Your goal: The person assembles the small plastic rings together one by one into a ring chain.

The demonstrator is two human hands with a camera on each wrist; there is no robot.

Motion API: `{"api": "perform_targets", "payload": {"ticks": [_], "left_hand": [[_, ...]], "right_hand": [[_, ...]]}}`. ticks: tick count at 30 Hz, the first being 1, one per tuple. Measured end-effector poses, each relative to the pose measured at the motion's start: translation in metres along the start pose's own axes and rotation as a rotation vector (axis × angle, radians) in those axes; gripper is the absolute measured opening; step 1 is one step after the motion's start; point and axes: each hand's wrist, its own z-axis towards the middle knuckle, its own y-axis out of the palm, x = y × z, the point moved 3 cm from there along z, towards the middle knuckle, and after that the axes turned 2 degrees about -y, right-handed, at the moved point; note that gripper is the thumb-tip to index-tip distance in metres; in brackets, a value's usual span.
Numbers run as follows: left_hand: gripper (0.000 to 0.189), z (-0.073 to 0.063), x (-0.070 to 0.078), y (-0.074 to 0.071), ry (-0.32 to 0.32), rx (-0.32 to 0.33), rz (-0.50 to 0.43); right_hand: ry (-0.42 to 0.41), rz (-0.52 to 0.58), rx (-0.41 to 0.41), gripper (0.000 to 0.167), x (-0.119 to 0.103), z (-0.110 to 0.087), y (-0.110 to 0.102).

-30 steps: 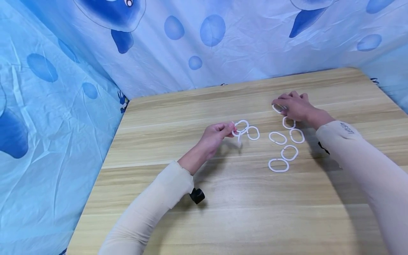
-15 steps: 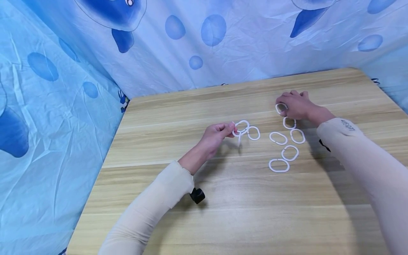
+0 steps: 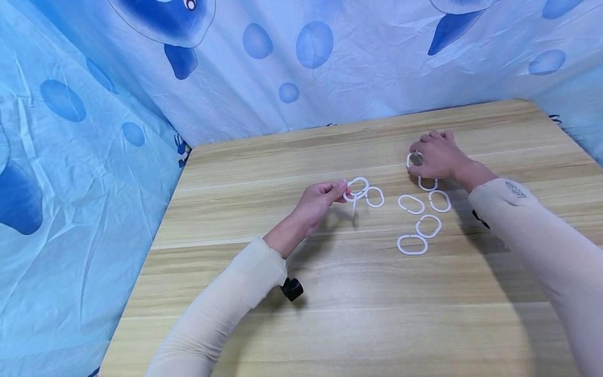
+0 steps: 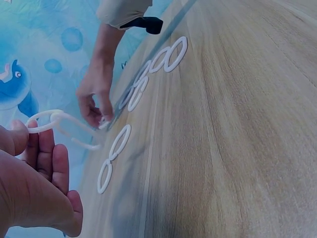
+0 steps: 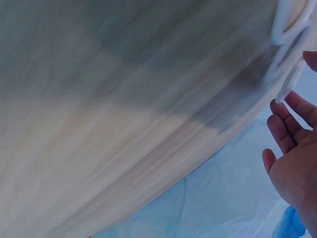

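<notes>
Well, a blue curtain (image 3: 363,89) hangs at twelve o'clock, beyond the wooden table (image 3: 353,314) where I work. My left hand (image 3: 320,201) clamps thumb and forefinger on the linked rings (image 3: 365,192), best held steady while, at two o'clock from it, my right hand (image 3: 437,157) pinches a single ring (image 5: 291,82). For a clean pickup, I judge, I should nip only its edge, leaving the loop free. Around me, loose rings (image 3: 421,219) lie on the wood at three o'clock from my left hand. Another ring (image 3: 428,189), partly covered below my right hand at seven o'clock, sits in the way and could get nudged.
</notes>
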Motion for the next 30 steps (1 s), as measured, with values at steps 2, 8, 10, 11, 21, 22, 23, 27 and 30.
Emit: {"api": "perform_targets", "payload": {"ticks": [2,8,10,11,21,22,23,27,30], "left_hand": [[0.041,0.0,0.0,0.0,-0.004,-0.003,0.005],[0.041,0.002,0.001,0.002,-0.009,-0.011,0.019],[0.041,0.003,0.001,0.002,-0.009,-0.01,0.019],[0.041,0.003,0.001,0.003,-0.008,-0.01,0.017],[0.043,0.006,0.0,0.006,0.004,-0.019,-0.007],[0.042,0.006,0.0,0.006,0.004,-0.02,-0.008],[0.042,0.006,0.0,0.007,0.003,-0.02,-0.01],[0.041,0.008,0.0,0.008,-0.001,-0.021,-0.004],[0.039,0.009,0.0,0.009,-0.004,-0.023,0.003]], "right_hand": [[-0.008,0.029,0.038,0.048,-0.003,0.0,-0.003],[-0.021,0.232,0.171,0.04,-0.017,-0.002,-0.013],[-0.024,0.338,0.211,0.038,-0.022,-0.002,-0.015],[-0.023,0.388,0.225,0.038,-0.024,-0.002,-0.017],[0.062,0.776,0.169,0.038,-0.055,-0.008,-0.029],[0.059,0.8,0.162,0.037,-0.058,-0.009,-0.03],[0.054,0.821,0.153,0.036,-0.061,-0.009,-0.031],[0.017,0.898,0.124,0.035,-0.074,-0.011,-0.033],[-0.031,0.946,0.114,0.034,-0.084,-0.013,-0.035]]}}
